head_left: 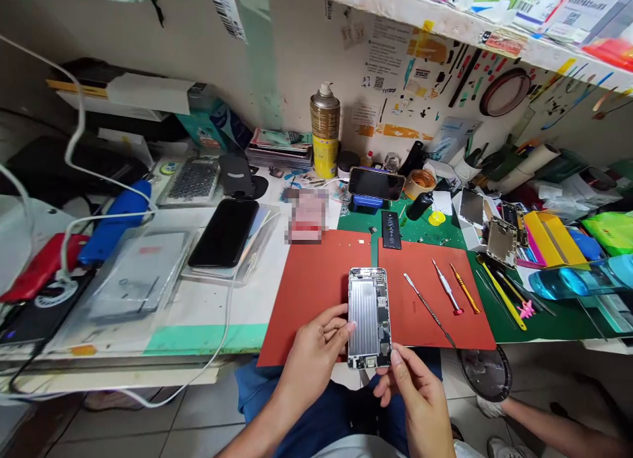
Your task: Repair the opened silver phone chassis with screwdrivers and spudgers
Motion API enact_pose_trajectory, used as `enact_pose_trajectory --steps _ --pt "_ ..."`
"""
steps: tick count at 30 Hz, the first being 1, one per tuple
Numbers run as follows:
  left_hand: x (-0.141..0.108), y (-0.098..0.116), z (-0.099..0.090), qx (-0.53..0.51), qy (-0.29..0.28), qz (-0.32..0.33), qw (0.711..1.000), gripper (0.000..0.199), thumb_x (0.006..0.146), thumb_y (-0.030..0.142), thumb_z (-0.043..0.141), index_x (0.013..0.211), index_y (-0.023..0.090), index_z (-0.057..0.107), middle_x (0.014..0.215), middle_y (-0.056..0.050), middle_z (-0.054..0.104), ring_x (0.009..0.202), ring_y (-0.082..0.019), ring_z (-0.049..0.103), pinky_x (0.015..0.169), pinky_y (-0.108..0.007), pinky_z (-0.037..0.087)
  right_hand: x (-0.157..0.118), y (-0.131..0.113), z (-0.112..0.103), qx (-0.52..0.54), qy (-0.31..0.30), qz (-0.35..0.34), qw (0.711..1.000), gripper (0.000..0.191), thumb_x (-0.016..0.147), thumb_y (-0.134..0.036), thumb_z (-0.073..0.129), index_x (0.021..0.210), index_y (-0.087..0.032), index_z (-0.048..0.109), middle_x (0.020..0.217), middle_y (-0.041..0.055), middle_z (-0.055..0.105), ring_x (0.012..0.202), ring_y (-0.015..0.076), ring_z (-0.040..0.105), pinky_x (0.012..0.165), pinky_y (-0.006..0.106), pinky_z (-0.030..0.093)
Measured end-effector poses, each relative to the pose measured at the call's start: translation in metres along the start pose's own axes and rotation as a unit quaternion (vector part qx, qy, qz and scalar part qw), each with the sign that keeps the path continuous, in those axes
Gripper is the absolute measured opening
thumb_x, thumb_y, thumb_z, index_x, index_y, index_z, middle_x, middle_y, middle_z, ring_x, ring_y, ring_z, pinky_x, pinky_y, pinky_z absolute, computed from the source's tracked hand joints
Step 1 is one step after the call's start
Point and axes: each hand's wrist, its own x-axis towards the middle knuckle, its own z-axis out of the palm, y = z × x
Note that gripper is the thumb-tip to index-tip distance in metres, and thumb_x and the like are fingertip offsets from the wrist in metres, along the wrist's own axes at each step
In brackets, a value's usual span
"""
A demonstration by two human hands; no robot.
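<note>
— What are the fingers doing?

— Both hands are grasping. The left hand [311,346] is pinching the long side of an opened phone [369,318] at its nine o'clock, thumb resting over the edge. The right hand [418,385] is gripping the lower corner at five o'clock, its thumb pressing the side and its fingers curling beneath.

— How is that phone looking?

— It is showing its insides: a ribbed silvery area [362,310] is filling most of one half, and dark parts [384,316] are running down the three o'clock side. The hands are holding it up at the near edge of the counter [262,283], where two red mats [316,280] are lying.

— What is lying closest?

— Reading the clock from the phone, a grey metal tool [428,309] is lying at three. Between two and three, a silver screwdriver [446,286] and a gold screwdriver [464,288] are lying side by side. A flat black battery [391,230] is resting near half past twelve.

— And farther out?

— A dark-screened phone [376,183] is leaning on a blue stand [366,203] at twelve. A spray can [325,132] is standing between eleven and twelve. A black phone [225,234] is lying at ten. A blue bottle [578,281] is lying sideways around three, and another person's leg [554,424] is extending at four.
</note>
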Motion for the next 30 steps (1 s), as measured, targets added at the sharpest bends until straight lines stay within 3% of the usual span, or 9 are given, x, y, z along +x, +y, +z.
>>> enact_pose_trajectory --steps 6,11,15,19,21,24,26,30 --pt "-0.003 -0.003 -0.002 -0.012 -0.02 0.007 1.0 0.062 0.085 0.065 0.082 0.121 0.016 0.072 0.091 -0.007 0.079 0.077 -0.02 0.073 0.068 -0.029 0.061 -0.006 0.014 -0.006 -0.012 0.012 -0.066 0.998 0.057 0.092 -0.068 0.077 0.119 -0.018 0.082 0.072 0.0088 0.079 0.06 0.0223 0.07 0.067 0.035 0.06" --pt "0.0 0.006 0.012 -0.118 -0.061 -0.013 0.991 0.06 0.094 0.064 0.076 0.13 0.016 0.07 0.113 -0.013 0.08 0.101 -0.026 0.078 0.089 -0.034 0.063 -0.01 0.014 -0.003 0.012 -0.008 -0.059 0.998 0.061 0.091 -0.07 0.077 0.12 -0.016 0.081 0.067 0.0094 0.078 0.055 0.0222 0.071 0.062 0.034 0.06" --pt "0.005 0.009 0.031 -0.23 -0.083 -0.079 0.966 0.069 0.092 0.058 0.08 0.145 0.018 0.059 0.119 -0.017 0.08 0.102 -0.033 0.08 0.084 -0.041 0.067 -0.011 0.004 -0.002 -0.004 -0.043 -0.05 0.998 0.06 0.095 -0.07 0.071 0.118 -0.016 0.081 0.073 0.0101 0.079 0.061 0.022 0.072 0.066 0.033 0.06" --pt "0.009 0.005 0.039 -0.231 -0.088 -0.083 0.965 0.063 0.091 0.05 0.084 0.14 0.018 0.061 0.124 -0.017 0.079 0.107 -0.035 0.08 0.088 -0.044 0.068 -0.002 -0.019 0.004 -0.04 -0.011 -0.067 0.997 0.053 0.091 -0.066 0.078 0.115 -0.018 0.08 0.089 0.0083 0.08 0.078 0.0222 0.072 0.074 0.031 0.059" --pt "0.009 0.001 0.038 -0.223 -0.094 -0.063 0.968 0.057 0.091 0.048 0.085 0.135 0.017 0.065 0.126 -0.016 0.079 0.115 -0.034 0.078 0.098 -0.045 0.065 0.004 -0.029 0.009 -0.045 -0.005 -0.081 0.996 0.048 0.09 -0.064 0.08 0.107 -0.018 0.078 0.084 0.0051 0.075 0.076 0.0183 0.066 0.071 0.026 0.054" --pt "0.008 -0.004 0.036 -0.208 -0.096 -0.047 0.972 0.053 0.092 0.048 0.084 0.133 0.017 0.068 0.127 -0.016 0.079 0.12 -0.034 0.076 0.104 -0.046 0.063 0.013 -0.037 0.015 -0.065 -0.02 -0.086 0.994 0.048 0.09 -0.064 0.08 0.095 -0.017 0.073 0.065 -0.0028 0.058 0.06 0.0109 0.045 0.058 0.023 0.039" --pt "0.009 -0.006 0.034 -0.197 -0.089 -0.044 0.975 0.055 0.091 0.049 0.084 0.133 0.017 0.068 0.126 -0.016 0.079 0.117 -0.034 0.077 0.102 -0.047 0.064 0.015 -0.037 0.016 -0.076 -0.026 -0.088 0.993 0.05 0.09 -0.066 0.079 0.089 -0.017 0.072 0.062 -0.0045 0.051 0.059 0.0099 0.036 0.054 0.023 0.032" --pt "0.011 -0.005 0.033 -0.179 -0.07 -0.052 0.98 0.058 0.086 0.052 0.088 0.128 0.015 0.069 0.114 -0.016 0.082 0.104 -0.032 0.08 0.091 -0.044 0.067 0.014 -0.032 0.012 -0.083 -0.04 -0.091 0.992 0.049 0.091 -0.065 0.077 0.085 -0.017 0.071 0.063 -0.0035 0.052 0.06 0.01 0.035 0.054 0.023 0.031"
